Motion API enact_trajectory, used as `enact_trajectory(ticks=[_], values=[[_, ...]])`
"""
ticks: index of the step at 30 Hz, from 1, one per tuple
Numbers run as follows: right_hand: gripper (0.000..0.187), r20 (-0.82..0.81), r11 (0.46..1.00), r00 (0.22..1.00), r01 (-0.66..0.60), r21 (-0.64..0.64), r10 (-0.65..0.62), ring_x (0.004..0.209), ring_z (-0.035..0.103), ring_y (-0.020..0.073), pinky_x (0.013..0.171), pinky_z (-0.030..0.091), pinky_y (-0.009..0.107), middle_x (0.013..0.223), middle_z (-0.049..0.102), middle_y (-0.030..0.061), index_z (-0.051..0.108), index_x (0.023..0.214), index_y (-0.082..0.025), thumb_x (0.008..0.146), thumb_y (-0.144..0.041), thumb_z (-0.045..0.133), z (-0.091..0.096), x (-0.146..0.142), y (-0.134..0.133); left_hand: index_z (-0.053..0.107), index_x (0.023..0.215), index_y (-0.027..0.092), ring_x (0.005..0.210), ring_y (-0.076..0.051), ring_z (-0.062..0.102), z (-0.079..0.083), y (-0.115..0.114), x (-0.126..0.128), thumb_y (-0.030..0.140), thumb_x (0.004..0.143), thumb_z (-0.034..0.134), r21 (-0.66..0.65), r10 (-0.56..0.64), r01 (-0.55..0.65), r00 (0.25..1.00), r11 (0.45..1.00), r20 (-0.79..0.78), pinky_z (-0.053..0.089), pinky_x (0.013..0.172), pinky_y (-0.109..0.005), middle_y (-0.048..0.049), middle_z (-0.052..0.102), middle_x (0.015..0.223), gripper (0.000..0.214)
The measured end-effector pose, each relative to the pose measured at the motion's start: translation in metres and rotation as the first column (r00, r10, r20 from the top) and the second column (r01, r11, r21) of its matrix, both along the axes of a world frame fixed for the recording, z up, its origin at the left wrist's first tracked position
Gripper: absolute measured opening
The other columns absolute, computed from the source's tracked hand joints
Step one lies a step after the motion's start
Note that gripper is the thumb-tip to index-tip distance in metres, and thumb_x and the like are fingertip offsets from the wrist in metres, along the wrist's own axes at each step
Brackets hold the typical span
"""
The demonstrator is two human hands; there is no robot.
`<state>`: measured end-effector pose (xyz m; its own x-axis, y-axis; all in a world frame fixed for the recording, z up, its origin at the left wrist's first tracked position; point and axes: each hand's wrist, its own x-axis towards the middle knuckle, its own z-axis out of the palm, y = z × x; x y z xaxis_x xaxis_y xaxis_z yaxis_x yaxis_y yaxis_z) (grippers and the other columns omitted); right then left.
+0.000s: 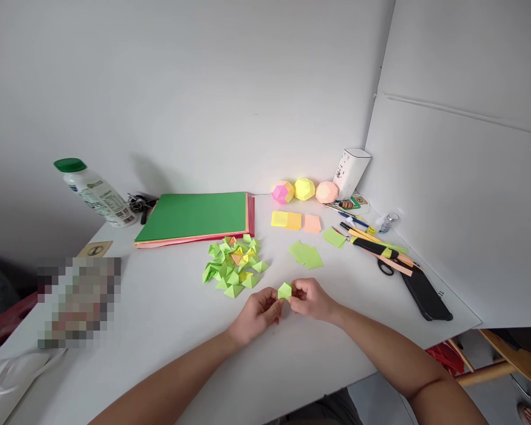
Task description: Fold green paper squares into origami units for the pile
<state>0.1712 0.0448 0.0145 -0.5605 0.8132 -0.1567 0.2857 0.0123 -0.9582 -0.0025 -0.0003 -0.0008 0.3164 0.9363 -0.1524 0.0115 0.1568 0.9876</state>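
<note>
While the left hand (pixel 257 314) and right hand (pixel 313 298) are pinching the green piece (pixel 285 291), uneven pressure could be skewing its creases; the paper pile (pixel 232 276) is lying at ten o'clock.

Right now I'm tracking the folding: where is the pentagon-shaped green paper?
The green paper is just right of centre in the head view, held by the left hand and right hand, below the flat green sheets.
</note>
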Motion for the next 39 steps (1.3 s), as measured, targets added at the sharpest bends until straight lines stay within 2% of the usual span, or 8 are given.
enact_trajectory(ticks=[5, 11, 18, 24, 32, 35, 37, 39], values=[[0.003, -0.032, 0.999, 0.999, 0.024, -0.032, -0.025, 0.052, 0.047, 0.0091, 0.048, 0.04, 0.021, 0.058, 0.048, -0.0033, 0.051, 0.067, -0.014, 0.068, -0.016, 0.054, -0.0005, 0.0007, 0.0012, 0.044, 0.074, 0.018, 0.05, -0.011, 0.051, -0.0002, 0.0004, -0.0008, 0.043, 0.081, 0.051, -0.012, 0.023, -0.023, 0.999, 1.0, 0.031, 0.04, 0.052, -0.024, 0.0022, 0.053, 0.059, 0.026], [0.007, -0.045, 0.998, 0.999, 0.015, -0.058, -0.017, 0.052, 0.05, 0.0092, 0.05, 0.044, 0.021, 0.057, 0.049, -0.0035, 0.051, 0.063, -0.015, 0.067, -0.017, 0.056, 0.0033, 0.0, 0.0019, 0.043, 0.072, 0.019, 0.05, -0.011, 0.05, -0.0011, 0.0002, -0.0017, 0.04, 0.081, 0.051, -0.012, 0.031, -0.031, 0.998, 0.999, 0.048, 0.039, 0.051, -0.023, 0.0033, 0.052, 0.057, 0.024], [0.01, -0.02, 0.998, 1.0, -0.008, -0.066, 0.007, 0.05, 0.053, 0.0107, 0.047, 0.042, 0.022, 0.055, 0.051, -0.0026, 0.051, 0.062, -0.015, 0.07, -0.02, 0.055, 0.0012, 0.0038, 0.0033, 0.044, 0.071, 0.018, 0.048, -0.01, 0.05, -0.0022, 0.0006, -0.0014, 0.041, 0.079, 0.054, -0.023, 0.064, -0.062, 0.995, 0.998, 0.077, 0.039, 0.05, -0.023, 0.0043, 0.051, 0.053, 0.026], [0.006, -0.028, 0.996, 0.999, -0.027, -0.087, 0.025, 0.05, 0.052, 0.0098, 0.049, 0.042, 0.022, 0.057, 0.052, -0.0024, 0.053, 0.066, -0.015, 0.07, -0.019, 0.054, 0.0049, 0.0013, 0.001, 0.043, 0.072, 0.019, 0.049, -0.01, 0.051, 0.0003, 0.0007, -0.0005, 0.045, 0.079, 0.053, -0.031, 0.121, -0.118, 0.989, 0.992, 0.088, 0.041, 0.051, -0.024, 0.0041, 0.052, 0.056, 0.029], [0.005, -0.009, 0.997, 0.999, -0.041, -0.064, 0.04, 0.051, 0.051, 0.0096, 0.046, 0.041, 0.02, 0.057, 0.048, -0.0028, 0.051, 0.067, -0.015, 0.071, -0.018, 0.053, 0.0021, 0.0011, 0.0005, 0.042, 0.074, 0.019, 0.049, -0.011, 0.05, 0.0001, -0.0005, -0.001, 0.047, 0.08, 0.051, -0.02, 0.118, -0.116, 0.988, 0.993, 0.099, 0.04, 0.051, -0.024, 0.0045, 0.051, 0.054, 0.03], [0.002, -0.03, 0.997, 0.998, -0.055, -0.054, 0.054, 0.053, 0.051, 0.0097, 0.05, 0.043, 0.021, 0.06, 0.049, -0.0025, 0.053, 0.073, -0.015, 0.071, -0.015, 0.052, 0.0015, 0.0015, 0.0004, 0.041, 0.072, 0.02, 0.049, -0.011, 0.05, 0.0, 0.0002, -0.0015, 0.048, 0.078, 0.053, -0.027, 0.125, -0.123, 0.986, 0.992, 0.106, 0.04, 0.051, -0.025, 0.0044, 0.051, 0.054, 0.032], [0.02, -0.072, 0.999, 0.996, -0.052, -0.016, 0.051, 0.056, 0.052, 0.0093, 0.053, 0.046, 0.022, 0.071, 0.055, -0.0011, 0.054, 0.089, -0.016, 0.069, -0.013, 0.053, 0.0016, 0.0022, 0.0004, 0.04, 0.07, 0.02, 0.049, -0.011, 0.051, -0.0001, 0.0009, -0.002, 0.047, 0.078, 0.054, -0.039, 0.131, -0.127, 0.984, 0.991, 0.121, 0.04, 0.052, -0.025, 0.004, 0.052, 0.053, 0.032], [0.041, -0.119, 0.998, 0.991, -0.054, 0.039, 0.058, 0.059, 0.054, 0.0087, 0.056, 0.047, 0.023, 0.086, 0.056, 0.0011, 0.047, 0.108, -0.02, 0.069, -0.011, 0.054, 0.0022, 0.0032, 0.0006, 0.04, 0.07, 0.02, 0.049, -0.012, 0.051, -0.0004, 0.0014, -0.0026, 0.047, 0.077, 0.055, -0.048, 0.121, -0.116, 0.983, 0.992, 0.137, 0.041, 0.052, -0.025, 0.0037, 0.053, 0.053, 0.032]])
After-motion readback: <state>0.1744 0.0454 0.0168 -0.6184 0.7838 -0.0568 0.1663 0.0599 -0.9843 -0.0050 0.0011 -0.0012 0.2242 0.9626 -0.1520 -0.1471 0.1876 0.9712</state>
